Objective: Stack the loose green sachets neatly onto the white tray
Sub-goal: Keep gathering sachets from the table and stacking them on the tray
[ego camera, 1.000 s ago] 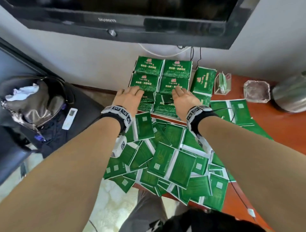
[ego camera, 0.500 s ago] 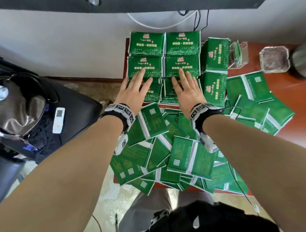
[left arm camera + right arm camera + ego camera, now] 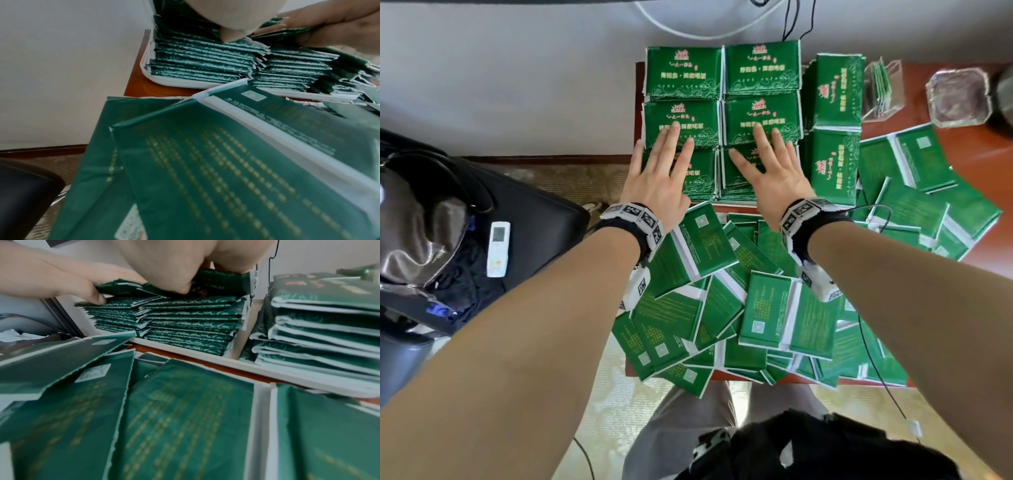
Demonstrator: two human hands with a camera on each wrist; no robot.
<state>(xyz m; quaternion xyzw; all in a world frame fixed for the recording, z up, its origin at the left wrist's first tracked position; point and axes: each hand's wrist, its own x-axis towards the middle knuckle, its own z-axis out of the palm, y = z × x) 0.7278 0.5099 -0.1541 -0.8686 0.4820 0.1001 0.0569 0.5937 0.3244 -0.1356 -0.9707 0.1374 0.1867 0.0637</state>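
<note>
Green sachet stacks (image 3: 722, 113) fill the white tray (image 3: 176, 82) under both hands. Left hand (image 3: 657, 185) lies flat with fingers spread on the near-left stack; just to its right, apart from it, right hand (image 3: 774, 181) presses flat on the neighbouring stack, gripping nothing. Loose sachets (image 3: 743, 308) lie heaped below the wrists, with more stacks (image 3: 834, 130) right of the right hand.

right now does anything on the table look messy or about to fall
Yes. The loose green sachets lie in a jumbled, overlapping heap, and several at the near edge overhang the table. The stacks on the white tray look orderly under the flat left hand and right hand.
</note>
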